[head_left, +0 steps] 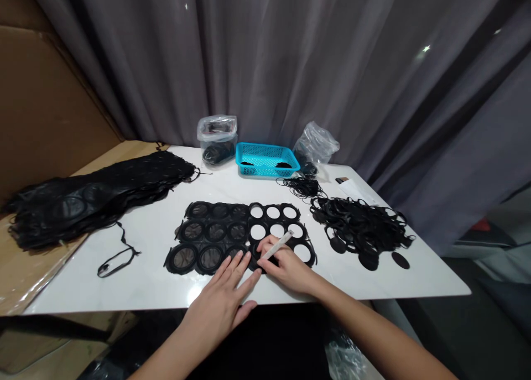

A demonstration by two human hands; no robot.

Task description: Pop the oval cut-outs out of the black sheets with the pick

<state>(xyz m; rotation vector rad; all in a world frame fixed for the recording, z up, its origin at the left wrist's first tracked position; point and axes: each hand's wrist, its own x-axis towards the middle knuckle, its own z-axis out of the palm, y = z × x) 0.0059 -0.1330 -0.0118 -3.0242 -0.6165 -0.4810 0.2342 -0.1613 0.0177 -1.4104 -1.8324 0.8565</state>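
A black sheet (pixel 215 232) with rows of round rings lies on the white table. Its left rings are filled with dark mesh, while several on the right show white through them. My left hand (pixel 228 289) rests on the sheet's front edge, fingers spread and flat, holding nothing. Just to its right, my right hand (pixel 284 266) pinches a slim, pale tool (pixel 279 244) like a pen or knife, its lower end among the fingers over a front-row ring. The tool's tip is hidden.
Black sheets (pixel 103 192) are piled at the left, near a black loop (pixel 118 261). At the back stand a plastic tub (pixel 217 139), a blue basket (pixel 267 171) and a clear bag (pixel 317 142). Black cut pieces (pixel 360 225) are heaped on the right, by a white table (pixel 398 285) edge.
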